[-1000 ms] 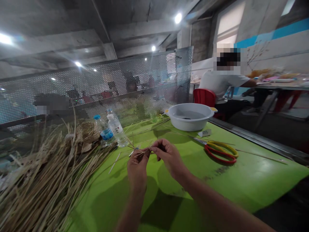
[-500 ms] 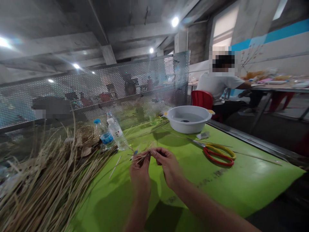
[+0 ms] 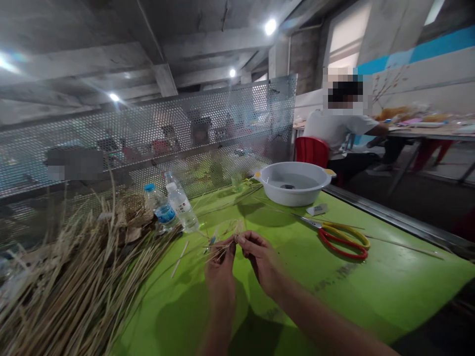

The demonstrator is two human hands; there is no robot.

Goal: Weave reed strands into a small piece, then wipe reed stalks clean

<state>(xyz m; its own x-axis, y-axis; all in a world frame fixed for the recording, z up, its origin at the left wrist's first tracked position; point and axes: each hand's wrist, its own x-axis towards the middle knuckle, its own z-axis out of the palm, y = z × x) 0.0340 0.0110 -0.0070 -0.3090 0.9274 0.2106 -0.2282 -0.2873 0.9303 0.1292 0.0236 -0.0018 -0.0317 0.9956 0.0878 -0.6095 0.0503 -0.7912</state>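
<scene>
My left hand [image 3: 221,264] is closed on a small bunch of thin straw strips [image 3: 221,246], whose loose ends stick out to the left and upward. Close beside it, my right hand [image 3: 261,257] pinches the same strips between thumb and forefinger. The fingertips of both hands nearly meet, and they hide the spot where the strips come together. Right of my hands lie scissors [image 3: 343,240] with one red and one yellow handle, blades pointing to the upper left. A single pale strip [image 3: 179,259] rests on the green tabletop [image 3: 297,316] to the left.
A large heap of dry straw [image 3: 74,277] covers the left side. Plastic bottles [image 3: 182,207] stand behind it, near a perforated metal screen [image 3: 208,143]. A white basin [image 3: 296,190] with water sits at the back right. Beyond, a person [image 3: 334,128] sits on a red chair [image 3: 312,151].
The view has shifted slightly, so the table things appear a little further right and lower. Both hands keep their hold on the straw strips, with small finger movements.
</scene>
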